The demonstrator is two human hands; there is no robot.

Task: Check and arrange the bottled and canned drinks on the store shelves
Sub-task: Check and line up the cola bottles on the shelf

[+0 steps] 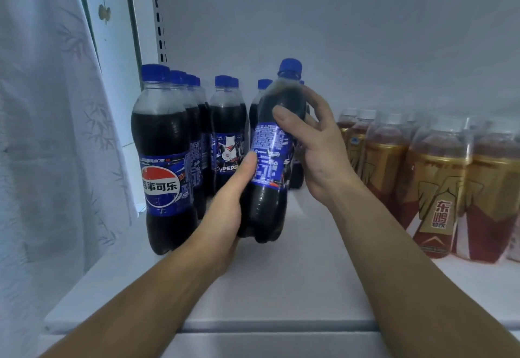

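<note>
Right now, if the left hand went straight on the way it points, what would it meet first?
Most likely the standing Pepsi bottles behind the tilted bottle that the left hand grips; depth is unclear.

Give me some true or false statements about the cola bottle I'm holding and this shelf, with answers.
1. The left hand and right hand both grip the dark plastic cola bottle. True.
2. Its blue cap is missing. False: the cap is on.
3. On the white shelf to its right stand gold-and-red-labelled plastic bottles. True.
4. The front-left cola bottle lies on its side. False: it stands upright.
</note>
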